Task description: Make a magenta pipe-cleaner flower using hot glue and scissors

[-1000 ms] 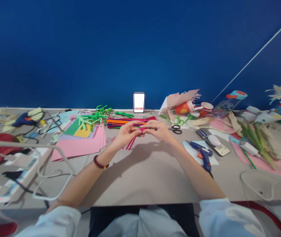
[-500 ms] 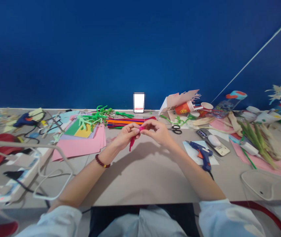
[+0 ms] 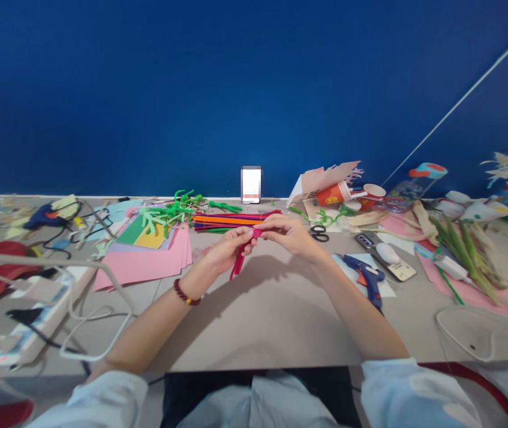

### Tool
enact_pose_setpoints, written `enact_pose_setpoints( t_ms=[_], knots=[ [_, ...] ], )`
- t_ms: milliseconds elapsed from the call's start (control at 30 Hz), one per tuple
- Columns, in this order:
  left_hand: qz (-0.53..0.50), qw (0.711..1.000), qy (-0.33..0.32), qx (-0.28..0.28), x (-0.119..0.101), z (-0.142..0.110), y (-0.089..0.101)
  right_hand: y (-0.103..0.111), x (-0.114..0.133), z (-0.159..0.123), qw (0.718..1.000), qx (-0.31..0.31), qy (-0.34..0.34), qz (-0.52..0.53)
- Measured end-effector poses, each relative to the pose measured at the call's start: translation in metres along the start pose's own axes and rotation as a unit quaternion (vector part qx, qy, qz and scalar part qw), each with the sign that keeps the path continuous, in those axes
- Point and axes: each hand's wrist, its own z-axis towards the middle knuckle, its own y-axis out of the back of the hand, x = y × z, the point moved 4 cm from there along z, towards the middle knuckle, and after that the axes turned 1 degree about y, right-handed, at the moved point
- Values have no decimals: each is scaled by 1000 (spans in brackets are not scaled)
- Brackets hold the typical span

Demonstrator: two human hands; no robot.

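Pink bundle (image 3: 238, 263) — one, pinched by left fingers (image 3: 241, 239) and right fingers (image 3: 277, 223).

- No word, brand or number can be read with certainty.
- Smartphone (image 3: 251, 184), standing upright: its screen shows a white field with a reddish band near the bottom; any wording on it is too small to make out.
- Torn pinkish paper sheet (image 3: 325, 177), to the right of the smartphone: dark printed characters near its lower part, too blurred to decipher.
- Red paper cup (image 3: 331, 195), tipped over, also to the right of the smartphone and in front of the sheet: yellow markings on its side, illegible at this size.
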Motion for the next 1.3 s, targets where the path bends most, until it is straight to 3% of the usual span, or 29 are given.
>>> enact_pose_setpoints(
  t_ms=[100,200,400,500,600,733,900,1067,1300],
  knots=[
    [-2,999,28,18,4,0,0,2,3,1,999,-2,44,-23],
    [10,999,38,23,4,0,0,2,3,2,999,7,43,-27],
    [98,994,-35,-11,-8,-1,-3,3,-1,2,1000,-10,-10,14],
    [203,972,-100,-67,-12,-2,-2,2,-4,2,999,-21,-25,25],
    [301,929,-177,-122,-17,-5,-1,-1,-10,1,997,-35,-55,50],
    [360,898,-222,-124,-19,-8,-5,-6,-14,0,994,-49,-72,73],
    [310,924,-184,-128,-18,-7,-4,-8,-15,-1,995,-58,-39,70],
    [221,966,-106,-88,-11,-3,1,-5,-11,-1,997,-42,-23,54],
    [238,964,-88,-74,-11,-4,-1,-4,-7,-1,998,-40,-26,49]
  ],
)
